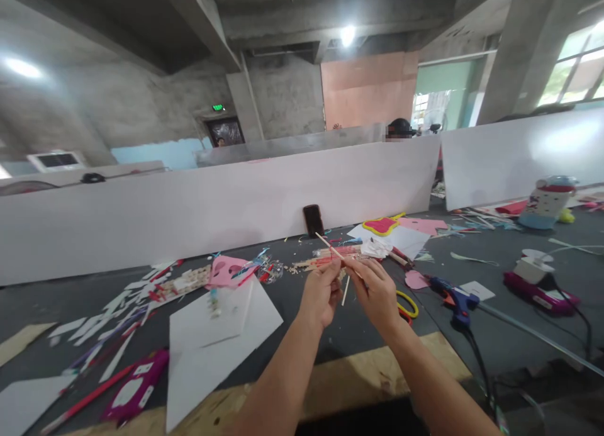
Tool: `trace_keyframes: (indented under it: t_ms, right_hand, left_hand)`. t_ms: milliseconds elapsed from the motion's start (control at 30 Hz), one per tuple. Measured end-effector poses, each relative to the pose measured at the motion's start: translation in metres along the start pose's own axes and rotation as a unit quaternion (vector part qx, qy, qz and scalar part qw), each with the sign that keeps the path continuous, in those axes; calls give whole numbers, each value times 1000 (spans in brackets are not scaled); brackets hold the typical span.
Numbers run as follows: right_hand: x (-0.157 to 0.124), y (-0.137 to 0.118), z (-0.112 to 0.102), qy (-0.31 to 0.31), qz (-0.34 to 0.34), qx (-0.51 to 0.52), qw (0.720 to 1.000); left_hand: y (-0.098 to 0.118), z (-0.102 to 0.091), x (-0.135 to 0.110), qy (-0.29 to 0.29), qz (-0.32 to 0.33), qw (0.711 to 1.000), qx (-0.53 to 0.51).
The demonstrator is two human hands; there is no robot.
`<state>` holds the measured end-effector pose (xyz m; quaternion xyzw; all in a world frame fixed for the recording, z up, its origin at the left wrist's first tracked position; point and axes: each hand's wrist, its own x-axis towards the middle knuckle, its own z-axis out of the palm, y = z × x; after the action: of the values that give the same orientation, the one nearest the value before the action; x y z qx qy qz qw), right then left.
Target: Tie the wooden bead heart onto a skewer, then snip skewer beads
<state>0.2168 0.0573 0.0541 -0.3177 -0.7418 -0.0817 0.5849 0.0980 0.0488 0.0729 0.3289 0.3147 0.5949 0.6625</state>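
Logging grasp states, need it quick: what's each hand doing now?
Left hand: closed, holding the thin pale stick.
Right hand: closed, holding the same stick.

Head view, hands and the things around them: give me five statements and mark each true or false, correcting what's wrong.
1. The left hand and right hand meet at a thin stick. True.
2. The right hand grips the blue glue gun. False: the glue gun lies apart, to the right of that hand.
3. A pink piece lies left of the hands. True.
4. The phone lies flat. False: the phone stands propped near the white panel.
5. The bottle at the far right stands upright. True.
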Motion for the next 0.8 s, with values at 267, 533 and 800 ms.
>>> trace_keyframes:
  t_ms: [267, 533, 800]
  right_hand:
    - [-20, -13, -16, -7, 5, 4, 1000]
    - [-17, -13, -39, 3, 3, -33, 999]
    - [7, 4, -84, 22, -2, -124, 992]
  left_hand:
    - [-9, 7, -13, -11, -24, 1000, -2]
    - [-12, 12, -21, -64, -4, 995, 83]
    - [-26, -59, -54, 3, 254, 816, 520]
